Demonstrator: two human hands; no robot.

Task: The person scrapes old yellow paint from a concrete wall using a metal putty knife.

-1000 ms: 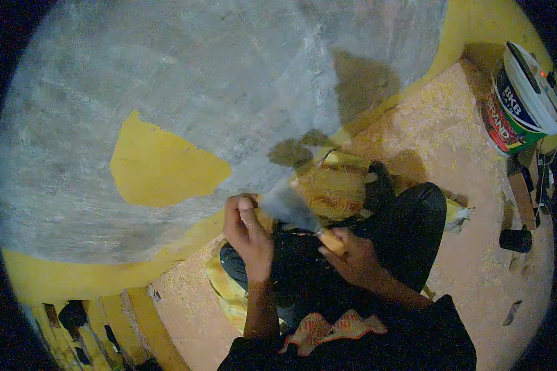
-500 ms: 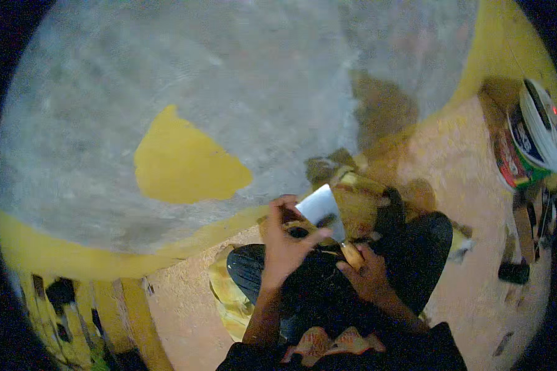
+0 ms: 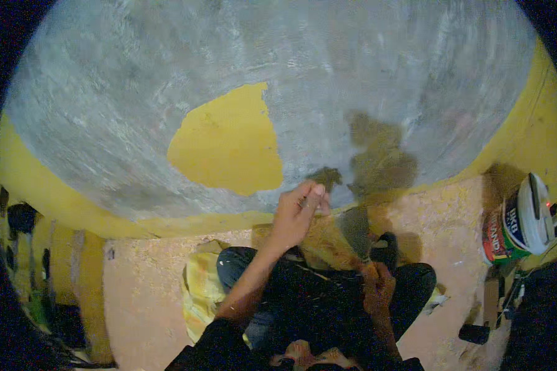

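My right hand (image 3: 377, 287) grips the handle of a putty knife in front of my lap. Its flat metal blade (image 3: 354, 230) points up toward the wall and looks grey in the shade. Left of the blade, my left hand (image 3: 296, 216) is raised with thumb and fingertips pinched together; whether something small sits between them I cannot make out. Behind both hands stands a wall (image 3: 328, 74) covered in streaky grey. A yellow patch (image 3: 229, 145) with ragged edges shows within the grey, up and left of my left hand. Hand shadows fall on the wall.
A paint bucket (image 3: 518, 219) stands at the right by the wall, with dark items on the floor near it. Yellow cloth or sheeting (image 3: 203, 290) lies left of my folded legs. Crumbs litter the pinkish floor (image 3: 145, 278). Dark objects line the left side.
My left hand has come away from the putty knife's blade and risen toward the wall. The blade has turned from bright to shaded. My view has shifted, so the yellow patch sits farther right.
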